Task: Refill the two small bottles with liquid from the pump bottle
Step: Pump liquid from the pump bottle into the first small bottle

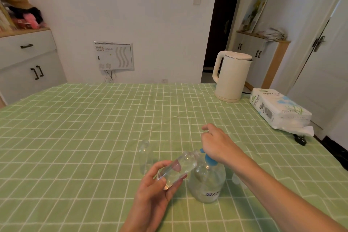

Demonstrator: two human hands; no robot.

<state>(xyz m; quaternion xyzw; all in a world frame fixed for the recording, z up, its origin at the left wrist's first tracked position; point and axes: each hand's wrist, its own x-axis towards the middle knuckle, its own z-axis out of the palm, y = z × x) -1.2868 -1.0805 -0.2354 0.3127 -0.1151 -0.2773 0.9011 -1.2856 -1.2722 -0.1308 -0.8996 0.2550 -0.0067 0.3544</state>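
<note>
Head view: left hand [153, 193] gripped the tipped small bottle [178, 169] at the spout [201, 150]; right hand [216, 143], grip unclear, sat atop the pump bottle [207, 184]; slow pushes looked best.

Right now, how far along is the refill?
Done: nothing clearly; fill levels are unreadable. In hand: left hand holds one small bottle tilted, mouth at the blue nozzle of the pump bottle; right hand sits atop the pump. Remaining: second small bottle stands upright nearby, untouched.
</note>
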